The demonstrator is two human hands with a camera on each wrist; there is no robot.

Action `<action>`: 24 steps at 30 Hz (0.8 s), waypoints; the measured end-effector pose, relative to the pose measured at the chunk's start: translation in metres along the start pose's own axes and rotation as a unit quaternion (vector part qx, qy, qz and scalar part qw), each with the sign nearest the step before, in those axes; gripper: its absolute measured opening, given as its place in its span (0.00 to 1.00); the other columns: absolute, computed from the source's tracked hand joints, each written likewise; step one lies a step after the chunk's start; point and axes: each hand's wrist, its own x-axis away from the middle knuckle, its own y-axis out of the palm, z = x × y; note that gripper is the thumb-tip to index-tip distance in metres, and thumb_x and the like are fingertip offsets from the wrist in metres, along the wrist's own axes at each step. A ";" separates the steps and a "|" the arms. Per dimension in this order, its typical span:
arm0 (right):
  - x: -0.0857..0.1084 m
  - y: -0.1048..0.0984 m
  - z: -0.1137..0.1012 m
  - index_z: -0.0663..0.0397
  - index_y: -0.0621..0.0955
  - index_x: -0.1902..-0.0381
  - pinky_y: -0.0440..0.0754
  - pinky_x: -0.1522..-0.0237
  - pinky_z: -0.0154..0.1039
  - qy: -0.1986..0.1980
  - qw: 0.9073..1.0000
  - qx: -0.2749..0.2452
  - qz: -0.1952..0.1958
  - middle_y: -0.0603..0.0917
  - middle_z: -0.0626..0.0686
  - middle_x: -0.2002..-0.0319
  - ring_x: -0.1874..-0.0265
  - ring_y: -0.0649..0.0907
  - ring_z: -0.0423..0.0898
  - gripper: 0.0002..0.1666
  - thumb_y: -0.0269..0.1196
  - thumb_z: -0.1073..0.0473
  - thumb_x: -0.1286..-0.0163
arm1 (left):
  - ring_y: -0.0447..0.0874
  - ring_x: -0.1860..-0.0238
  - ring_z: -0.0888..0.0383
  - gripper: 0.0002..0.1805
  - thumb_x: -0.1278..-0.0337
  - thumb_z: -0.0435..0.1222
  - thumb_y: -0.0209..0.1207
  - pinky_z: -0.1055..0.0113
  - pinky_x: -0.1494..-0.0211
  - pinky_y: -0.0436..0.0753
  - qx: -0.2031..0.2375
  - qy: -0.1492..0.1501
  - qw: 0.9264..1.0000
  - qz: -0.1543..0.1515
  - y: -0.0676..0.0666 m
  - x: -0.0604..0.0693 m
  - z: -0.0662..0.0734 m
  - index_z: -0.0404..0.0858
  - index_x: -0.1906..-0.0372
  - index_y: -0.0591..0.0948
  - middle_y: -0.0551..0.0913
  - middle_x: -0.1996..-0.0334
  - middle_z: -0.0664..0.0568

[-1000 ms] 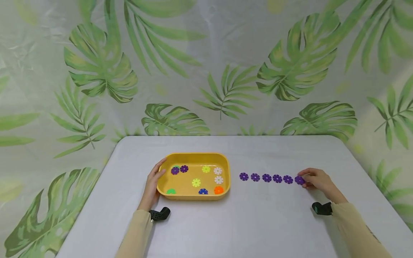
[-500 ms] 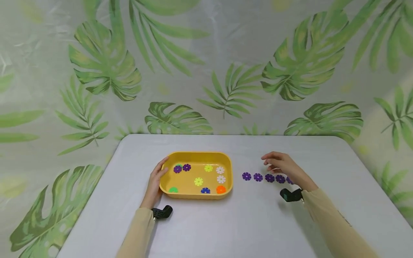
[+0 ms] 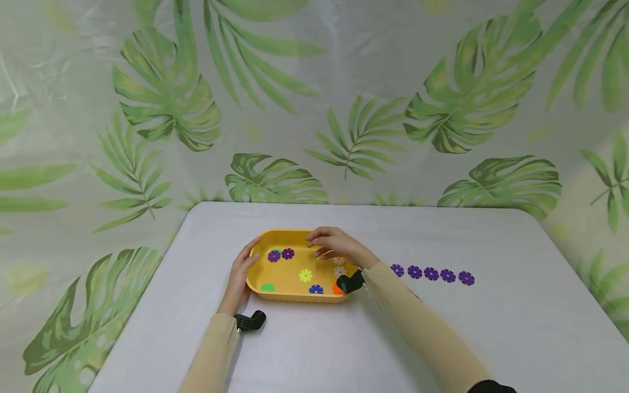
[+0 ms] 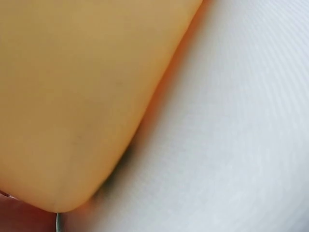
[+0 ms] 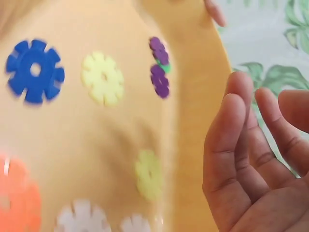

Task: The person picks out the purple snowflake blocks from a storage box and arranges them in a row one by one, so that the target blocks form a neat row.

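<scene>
My left hand [image 3: 239, 275] holds the left end of a yellow plastic tray [image 3: 290, 298], with the thumb over its rim. In the left wrist view only the tray's outer wall [image 4: 87, 87] and the white cloth show clearly. Over the tray's right part hovers my right hand [image 3: 340, 244], fingers loosely bent and nothing between them; the right wrist view shows its bare fingers [image 5: 222, 140]. Two purple snowflake discs [image 3: 288, 254] lie at the tray's back left, one overlapping a green disc. Also inside are yellow discs [image 3: 306, 275], a blue disc [image 3: 316, 289] and white discs [image 3: 339, 271].
A row of several purple snowflake discs [image 3: 431, 274] lies on the white table [image 3: 304, 349], right of the tray. The right sleeve [image 3: 417, 322] covers part of the row's left end. An orange disc [image 3: 337, 289] and a green disc [image 3: 267, 287] sit along the tray's front.
My right hand has let go of the purple disc at the row's right end and moved left, over the tray. The left hand stays on the tray.
</scene>
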 end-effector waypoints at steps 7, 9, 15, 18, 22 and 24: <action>-0.031 0.036 0.003 0.69 0.73 0.42 0.82 0.54 0.46 0.025 0.999 0.028 0.000 0.76 0.65 0.44 0.56 0.82 0.60 0.19 0.50 0.63 0.26 | 0.50 0.29 0.61 0.23 0.28 0.33 0.45 0.64 0.28 0.54 0.000 -0.006 1.000 -0.002 0.002 0.000 0.004 0.42 0.31 0.67 0.59 0.29 0.56; -0.038 0.042 0.004 0.69 0.73 0.42 0.83 0.58 0.42 0.027 0.999 0.040 0.002 0.76 0.65 0.45 0.58 0.83 0.59 0.19 0.50 0.65 0.26 | 0.50 0.28 0.60 0.24 0.28 0.33 0.45 0.63 0.28 0.54 0.001 -0.010 1.000 -0.006 0.005 0.003 0.011 0.41 0.30 0.66 0.58 0.28 0.55; -0.052 0.055 0.007 0.69 0.71 0.38 0.83 0.60 0.40 0.028 0.998 0.049 -0.011 0.72 0.64 0.41 0.62 0.82 0.57 0.23 0.47 0.71 0.31 | 0.48 0.28 0.59 0.24 0.28 0.32 0.44 0.61 0.28 0.53 0.003 -0.016 1.000 -0.011 0.004 0.005 0.014 0.39 0.29 0.64 0.56 0.28 0.53; -0.056 0.058 0.006 0.70 0.71 0.39 0.83 0.61 0.40 0.027 0.997 0.062 -0.021 0.73 0.64 0.42 0.67 0.80 0.52 0.24 0.45 0.74 0.32 | 0.49 0.28 0.60 0.23 0.27 0.33 0.45 0.62 0.28 0.53 0.008 -0.009 1.000 -0.006 0.001 0.001 0.005 0.41 0.30 0.66 0.57 0.28 0.54; -0.056 0.060 0.005 0.72 0.73 0.41 0.80 0.66 0.35 0.025 0.995 0.093 -0.030 0.77 0.64 0.48 0.73 0.78 0.46 0.23 0.44 0.76 0.32 | 0.50 0.29 0.61 0.23 0.28 0.33 0.45 0.63 0.28 0.54 0.002 0.000 1.000 -0.005 0.000 0.000 0.003 0.41 0.31 0.66 0.59 0.29 0.55; -0.055 0.060 0.005 0.73 0.74 0.42 0.79 0.69 0.33 0.028 0.993 0.109 -0.037 0.79 0.65 0.51 0.75 0.77 0.45 0.23 0.44 0.77 0.32 | 0.50 0.29 0.62 0.23 0.28 0.33 0.45 0.63 0.28 0.54 -0.003 0.002 1.000 -0.006 0.000 0.001 0.002 0.41 0.31 0.66 0.59 0.29 0.55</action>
